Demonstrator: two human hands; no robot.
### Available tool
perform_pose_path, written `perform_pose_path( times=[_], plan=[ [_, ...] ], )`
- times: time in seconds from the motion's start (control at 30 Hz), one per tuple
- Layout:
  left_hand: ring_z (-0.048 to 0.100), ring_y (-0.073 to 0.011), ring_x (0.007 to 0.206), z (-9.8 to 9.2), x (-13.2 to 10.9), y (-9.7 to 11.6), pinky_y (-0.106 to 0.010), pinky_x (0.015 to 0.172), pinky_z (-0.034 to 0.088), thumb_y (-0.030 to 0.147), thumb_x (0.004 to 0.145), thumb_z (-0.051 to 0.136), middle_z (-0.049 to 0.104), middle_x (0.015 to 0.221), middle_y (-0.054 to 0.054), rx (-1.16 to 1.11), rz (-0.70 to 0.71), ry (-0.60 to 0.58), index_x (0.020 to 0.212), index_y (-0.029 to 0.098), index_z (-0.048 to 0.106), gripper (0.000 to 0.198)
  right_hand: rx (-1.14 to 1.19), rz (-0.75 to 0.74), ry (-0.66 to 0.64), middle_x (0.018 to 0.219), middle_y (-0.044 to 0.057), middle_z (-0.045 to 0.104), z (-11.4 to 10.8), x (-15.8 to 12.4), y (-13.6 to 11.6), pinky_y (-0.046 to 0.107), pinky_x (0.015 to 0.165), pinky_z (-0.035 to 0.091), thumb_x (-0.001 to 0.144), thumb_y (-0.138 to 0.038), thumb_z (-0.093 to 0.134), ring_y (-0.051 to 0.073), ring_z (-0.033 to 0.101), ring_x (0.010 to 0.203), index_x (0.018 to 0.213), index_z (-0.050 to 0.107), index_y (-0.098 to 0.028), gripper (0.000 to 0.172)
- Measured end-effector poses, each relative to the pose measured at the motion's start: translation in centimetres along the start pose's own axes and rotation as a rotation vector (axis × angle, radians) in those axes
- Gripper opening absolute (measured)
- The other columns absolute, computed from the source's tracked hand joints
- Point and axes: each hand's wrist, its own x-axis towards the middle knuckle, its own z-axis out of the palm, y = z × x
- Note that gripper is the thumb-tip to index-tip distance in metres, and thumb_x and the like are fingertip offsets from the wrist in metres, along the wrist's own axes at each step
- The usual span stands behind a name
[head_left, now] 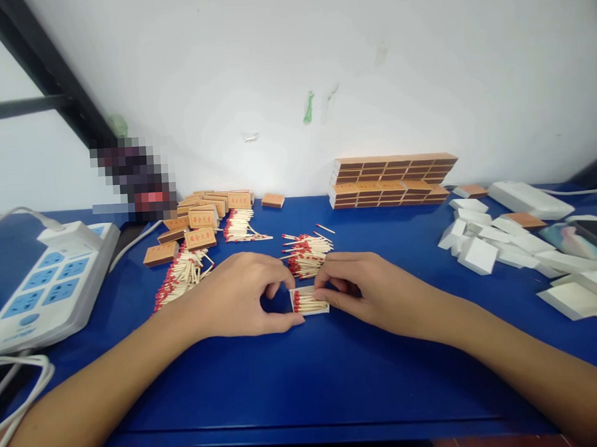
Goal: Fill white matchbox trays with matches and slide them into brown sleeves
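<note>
A small white matchbox tray [292, 305] lies on the blue table between my hands, with red-headed matches [307, 302] inside, heads to the left. My left hand [249, 293] curves around its left end, index finger at the back corner and thumb at the front edge. At the other end, my right hand [354, 282] is closed, its thumb and fingers at the plain ends of the matches; part of its grip is hidden. Just behind the tray is a loose pile of matches [307, 253]. More matches [178, 276] lie beyond my left forearm, and another bunch [238, 225] lies farther back.
Orange matchboxes [201, 218] are heaped at the back left. A neat stack of matchboxes [391, 182] stands against the wall. Several white trays [478, 255] lie scattered on the right, near a white power strip [530, 200]. A larger power strip [51, 283] with cables occupies the left.
</note>
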Motion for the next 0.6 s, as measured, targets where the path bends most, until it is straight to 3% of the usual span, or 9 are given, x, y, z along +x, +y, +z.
perform_pose_path(
  times=[0.2,0.4,0.6],
  plan=[
    [0.057,-0.0131,0.066,0.1,-0.1,-0.1,-0.029,0.063,0.041,0.045,0.082,0.083,0.064,0.075,0.002,0.006,0.003,-0.003,0.091,0.021,0.077,0.026,-0.067,0.081,0.119,0.076,0.0,0.059,-0.3,0.3,1.0,0.027,0.064,0.038,0.101,-0.029,0.063,0.014,0.052,0.067,0.092,0.069,-0.021,0.013],
    [0.057,-0.013,0.066,-0.1,-0.1,0.0,-0.029,0.063,0.04,0.044,0.081,0.083,0.064,0.075,0.002,-0.001,-0.005,-0.009,0.091,0.02,0.077,0.026,-0.13,0.133,0.04,0.081,0.001,0.062,-0.5,0.5,1.9,0.028,0.065,0.038,0.102,-0.03,0.062,0.015,0.053,0.071,0.087,0.066,-0.02,0.018],
    [0.057,-0.0132,0.067,-0.2,-0.3,0.0,-0.03,0.064,0.041,0.046,0.082,0.082,0.065,0.076,0.002,-0.001,-0.026,-0.014,0.092,0.021,0.079,0.028,-0.127,0.133,0.034,0.083,0.001,0.062,-1.5,0.3,2.3,0.029,0.065,0.039,0.101,-0.031,0.062,0.015,0.054,0.071,0.093,0.069,-0.021,0.014]
  ],
)
